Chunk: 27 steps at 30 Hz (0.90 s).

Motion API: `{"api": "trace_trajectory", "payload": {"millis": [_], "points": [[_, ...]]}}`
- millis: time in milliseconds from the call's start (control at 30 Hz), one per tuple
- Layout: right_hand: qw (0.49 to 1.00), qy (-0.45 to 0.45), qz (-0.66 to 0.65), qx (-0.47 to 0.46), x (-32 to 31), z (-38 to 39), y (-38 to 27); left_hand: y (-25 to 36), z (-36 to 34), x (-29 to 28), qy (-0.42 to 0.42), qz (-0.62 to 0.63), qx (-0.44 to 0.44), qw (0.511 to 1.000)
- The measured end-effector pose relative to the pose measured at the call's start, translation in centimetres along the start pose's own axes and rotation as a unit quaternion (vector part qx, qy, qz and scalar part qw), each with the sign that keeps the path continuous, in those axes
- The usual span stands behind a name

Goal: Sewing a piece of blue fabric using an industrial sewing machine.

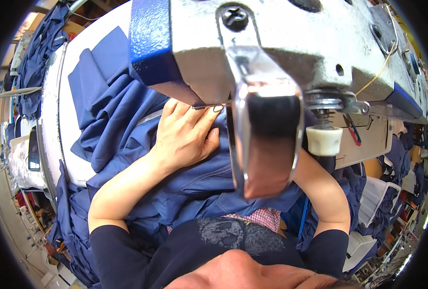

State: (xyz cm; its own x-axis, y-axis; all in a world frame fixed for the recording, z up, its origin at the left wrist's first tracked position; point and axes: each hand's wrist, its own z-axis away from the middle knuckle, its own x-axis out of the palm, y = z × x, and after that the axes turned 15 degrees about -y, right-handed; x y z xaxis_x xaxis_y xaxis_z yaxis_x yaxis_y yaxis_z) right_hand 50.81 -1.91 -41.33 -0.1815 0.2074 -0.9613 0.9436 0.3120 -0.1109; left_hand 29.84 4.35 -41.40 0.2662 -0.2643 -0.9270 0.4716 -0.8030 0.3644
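Head view: the left hand lies palm-down, fingers outstretched, on the blue cloth, which is bunched across the white table and beneath the sewing machine. The right hand is hidden behind the machine; its grip cannot be told.

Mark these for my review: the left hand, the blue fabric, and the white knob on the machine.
Left hand point(186, 134): head view, on the back of the hand.
Blue fabric point(110, 115): head view, on the folds left of the hand.
White knob point(324, 141): head view, on its side.
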Motion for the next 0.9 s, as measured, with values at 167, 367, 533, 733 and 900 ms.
{"api": "trace_trajectory", "payload": {"millis": [167, 367, 533, 733, 900], "points": [[0.981, -0.097, -0.14, -0.093, 1.3, 0.5, 1.8, -0.1, -0.2, 0.0, 0.033, -0.032, -0.007, 0.999], [0.986, -0.053, -0.087, -0.133, 1.9, 0.8, 2.3, -2.0, 0.0, -0.6, -0.005, -0.02, 0.003, 1.0], [0.981, -0.039, -0.139, -0.126, 0.4, 0.7, 2.3, -2.9, 0.5, -1.4, 0.011, -0.059, 0.043, 0.997], [0.982, -0.037, -0.139, -0.125, -0.1, 0.4, 1.9, -0.9, 0.9, -1.3, 0.014, -0.121, 0.007, 0.992], [0.982, -0.071, -0.12, -0.124, 0.0, 0.4, 1.9, -0.6, 1.0, -0.9, 0.029, -0.093, -0.013, 0.995]]}}
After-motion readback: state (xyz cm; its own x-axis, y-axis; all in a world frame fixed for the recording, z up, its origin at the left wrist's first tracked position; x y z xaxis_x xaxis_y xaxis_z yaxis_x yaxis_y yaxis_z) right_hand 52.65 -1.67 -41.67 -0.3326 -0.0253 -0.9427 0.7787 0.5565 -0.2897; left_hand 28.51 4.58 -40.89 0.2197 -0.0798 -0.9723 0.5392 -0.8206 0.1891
